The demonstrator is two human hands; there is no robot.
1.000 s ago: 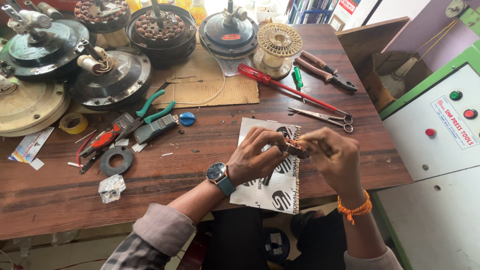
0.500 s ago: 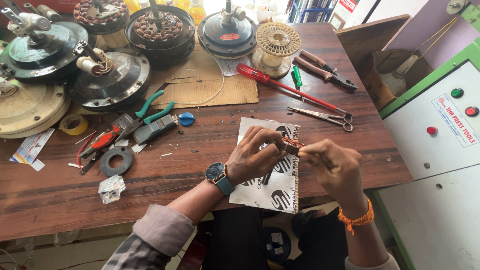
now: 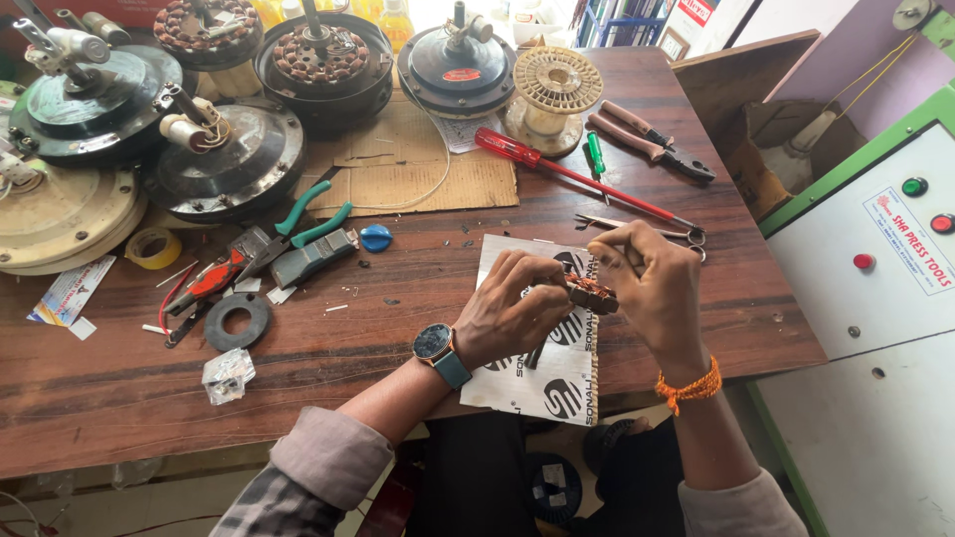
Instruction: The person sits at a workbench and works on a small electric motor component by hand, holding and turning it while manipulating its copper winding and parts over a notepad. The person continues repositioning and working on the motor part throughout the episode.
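Both hands pinched the small copper-wound coil (image 3: 592,293) between them: left hand (image 3: 512,318) closed around its near end, right hand (image 3: 652,283) gripping the far side. Best kept low over the white sheet (image 3: 537,383) underneath, wire held taut.

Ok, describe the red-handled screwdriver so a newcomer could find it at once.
Start at the wooden table, far side, by the cream wire spool. The screwdriver lies just in front, slanting right toward the scissors. Its clear red handle and long thin red-coated shaft set it apart from the small green one.

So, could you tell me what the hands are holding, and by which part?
Both hands share a small copper-wound coil piece: left hand pinches its left end, right hand its right end.
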